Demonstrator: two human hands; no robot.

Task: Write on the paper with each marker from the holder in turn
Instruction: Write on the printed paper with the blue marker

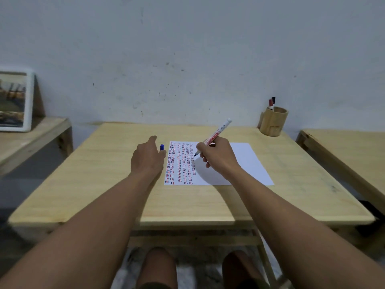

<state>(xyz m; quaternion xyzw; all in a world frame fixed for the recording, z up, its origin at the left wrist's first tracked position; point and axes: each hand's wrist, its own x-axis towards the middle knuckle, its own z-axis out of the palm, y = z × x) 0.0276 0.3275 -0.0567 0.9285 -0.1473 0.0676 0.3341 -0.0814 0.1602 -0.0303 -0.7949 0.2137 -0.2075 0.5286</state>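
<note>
A white sheet of paper (pixel 248 163) lies on the wooden table (pixel 100 174), its left part filled with columns of short red and blue dashes. My right hand (pixel 216 157) grips a white uncapped marker (pixel 218 132) with its dark tip just above the paper near the dashes. My left hand (pixel 145 159) rests left of the sheet and pinches a blue cap (pixel 162 147) between its fingers. A bamboo holder (pixel 274 122) stands at the table's far right corner with a red marker (pixel 270 104) and a black marker (pixel 273 100) sticking out.
A framed picture (pixel 14 101) leans against the wall on a low wooden bench (pixel 31 138) at the left. Another wooden table (pixel 343 147) stands close on the right. My knees show under the table's front edge.
</note>
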